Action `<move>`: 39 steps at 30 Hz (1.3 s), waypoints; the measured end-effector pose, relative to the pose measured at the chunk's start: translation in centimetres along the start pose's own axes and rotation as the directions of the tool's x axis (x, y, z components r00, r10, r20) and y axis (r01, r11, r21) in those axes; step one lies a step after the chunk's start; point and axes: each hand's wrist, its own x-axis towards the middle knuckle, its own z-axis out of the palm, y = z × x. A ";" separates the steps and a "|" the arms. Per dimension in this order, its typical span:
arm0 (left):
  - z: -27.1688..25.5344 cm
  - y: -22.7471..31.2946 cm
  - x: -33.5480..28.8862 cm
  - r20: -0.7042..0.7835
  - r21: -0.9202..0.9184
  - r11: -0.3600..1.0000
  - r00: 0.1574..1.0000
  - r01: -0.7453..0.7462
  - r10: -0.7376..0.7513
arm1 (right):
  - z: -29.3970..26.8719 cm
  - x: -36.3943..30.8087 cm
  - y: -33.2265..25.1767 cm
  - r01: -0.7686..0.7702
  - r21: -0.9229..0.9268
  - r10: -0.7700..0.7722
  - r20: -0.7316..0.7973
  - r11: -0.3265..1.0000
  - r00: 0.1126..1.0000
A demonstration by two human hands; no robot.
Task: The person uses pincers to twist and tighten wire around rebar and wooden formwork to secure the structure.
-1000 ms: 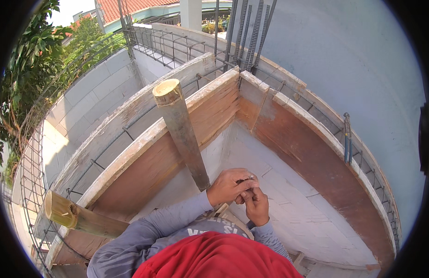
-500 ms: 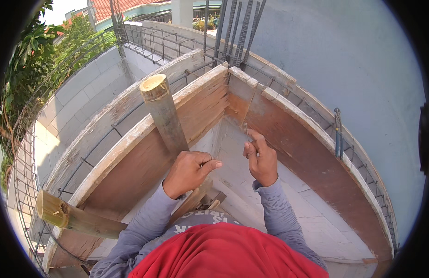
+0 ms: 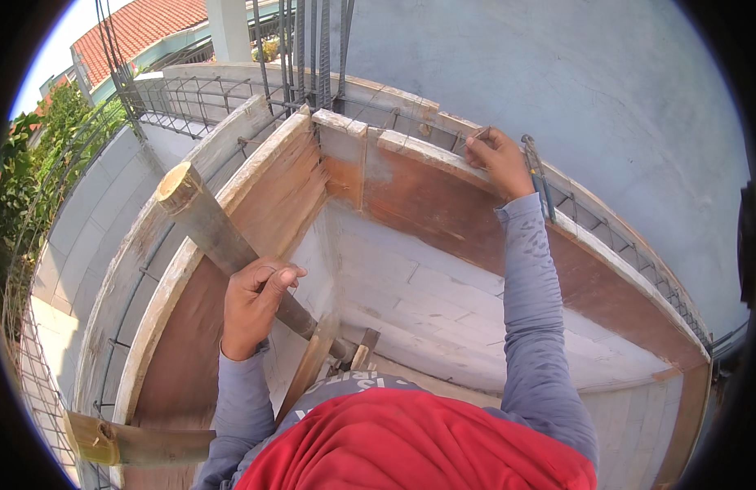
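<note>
My right hand [image 3: 504, 166] reaches out over the top edge of the right formwork board [image 3: 439, 216], its fingers pinching a thin nail-like metal piece [image 3: 481, 132]. Just right of that hand, a pair of pincers [image 3: 539, 178] with bluish handles hangs over the board's edge. My left hand [image 3: 254, 304] is raised beside the slanting bamboo pole [image 3: 211, 233], thumb and fingers pressed together. Whatever thin thing it may hold is too small to make out. The left formwork board [image 3: 255, 196] meets the right one at the far corner.
Upright rebar rods [image 3: 313, 57] rise behind the corner. Steel cages [image 3: 639, 249] run between the boards and along the outer side. A second bamboo pole [image 3: 149, 445] juts out at lower left. Below lies a pale block wall [image 3: 427, 278]; a grey-blue wall [image 3: 574, 98] stands at right.
My right hand has moved from the middle, up and right to the board's top edge, still pinching the thin piece. The left hand has shifted left in the picture, and the view has turned right.
</note>
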 end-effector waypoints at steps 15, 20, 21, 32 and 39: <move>-5.0 24.7 3.5 -0.275 0.608 0.607 0.582 -0.512 0.766 | -0.3 -0.2 2.6 0.141 -0.140 -0.161 -0.151 0.980 0.975; -7.4 30.5 9.7 -0.050 0.836 0.402 0.678 -0.373 0.734 | 1.0 -1.1 -0.1 0.122 -0.489 -0.231 -0.169 0.864 0.958; -7.3 30.0 10.7 -0.048 0.835 0.406 0.686 -0.372 0.726 | 1.2 -0.6 0.0 0.127 -0.398 -0.198 -0.142 0.908 0.970; -7.3 24.0 21.2 0.384 0.863 0.178 0.842 -0.474 0.379 | -0.8 -1.6 0.6 0.239 -0.579 -0.356 -0.096 0.779 0.929; -5.9 28.4 20.5 0.350 0.918 0.029 0.840 -0.396 0.415 | -2.6 -2.4 0.5 0.216 -0.514 -0.293 -0.073 0.830 0.953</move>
